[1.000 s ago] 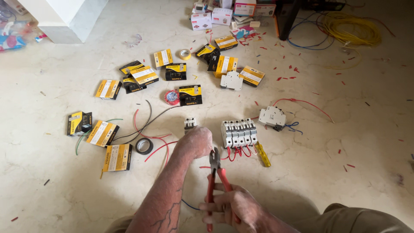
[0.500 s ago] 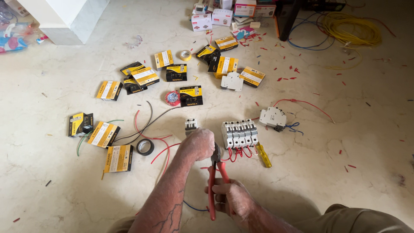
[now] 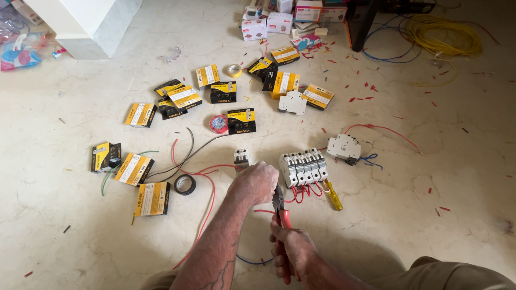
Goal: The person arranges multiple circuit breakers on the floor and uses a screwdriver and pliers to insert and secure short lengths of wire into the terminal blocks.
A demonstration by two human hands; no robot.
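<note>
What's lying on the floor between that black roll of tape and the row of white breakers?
In the head view, between the black tape roll and the white breaker row lie looping red wires, one small single white breaker and the person's left hand.

Near right: bare floor point(image 3: 462, 177) stretches open beside the right hand point(image 3: 293, 249), only red wire scraps point(image 3: 435, 201) dotting it.
Ahead of hands: row of white breakers point(image 3: 303, 167) and yellow screwdriver point(image 3: 333, 196) block the way just past the pliers point(image 3: 279, 207).
Left: loose red wire point(image 3: 207, 193), black tape roll point(image 3: 185, 184) and yellow-black boxes point(image 3: 152, 197) crowd the left hand point(image 3: 258, 181) side.
Far centre: more boxes point(image 3: 185, 98) scattered, narrow gaps between.
Far right: yellow cable coil point(image 3: 443, 35), well apart.
</note>
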